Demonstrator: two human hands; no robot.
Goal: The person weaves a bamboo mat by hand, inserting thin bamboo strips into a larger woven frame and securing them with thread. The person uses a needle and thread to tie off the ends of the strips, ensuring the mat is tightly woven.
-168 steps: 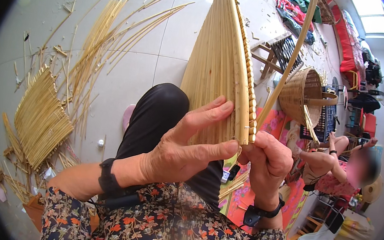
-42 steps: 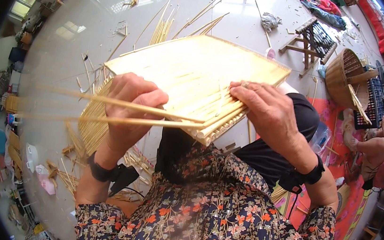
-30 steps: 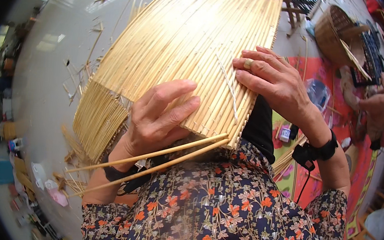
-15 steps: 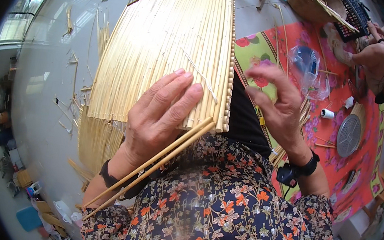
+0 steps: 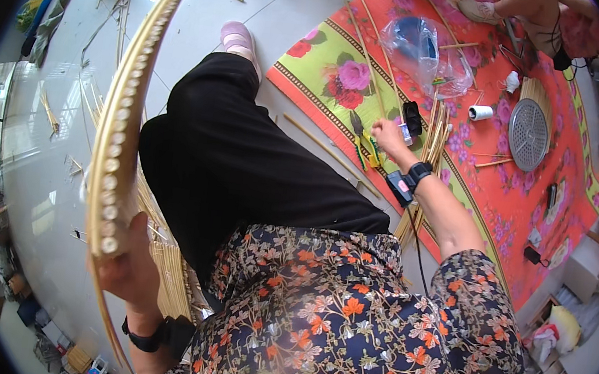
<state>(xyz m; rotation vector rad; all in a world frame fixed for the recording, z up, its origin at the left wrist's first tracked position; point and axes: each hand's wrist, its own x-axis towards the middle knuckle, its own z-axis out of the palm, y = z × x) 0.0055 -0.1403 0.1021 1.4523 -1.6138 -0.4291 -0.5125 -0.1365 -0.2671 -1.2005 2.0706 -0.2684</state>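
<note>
At the left, my left hand [image 5: 129,271] grips the near end of a mat of peeled sticks [image 5: 119,137]. The mat is tipped up on its side, so its row of cut stick ends faces me. My right hand [image 5: 392,140] is down at the floor cloth with its fingers curled; whatever they hold is hidden. Close to its left lie pliers [image 5: 364,141] with yellow-green handles. Beside its fingers are a black case-like object [image 5: 411,117] and a small white-and-blue item [image 5: 406,134]. A bundle of sticks [image 5: 435,140] lies just right of it.
A red flowered cloth [image 5: 484,223] covers the floor at right. On it are a white thread spool [image 5: 480,113], a round perforated metal disc [image 5: 528,135] and a clear plastic bag [image 5: 451,79]. More sticks [image 5: 170,276] lie below my left side. Another person's leg [image 5: 523,7] is at upper right.
My left hand has swung the stick mat left and tipped it from flat to edge-on. My right hand has left the mat's side and reached down to the cloth by the pliers.
</note>
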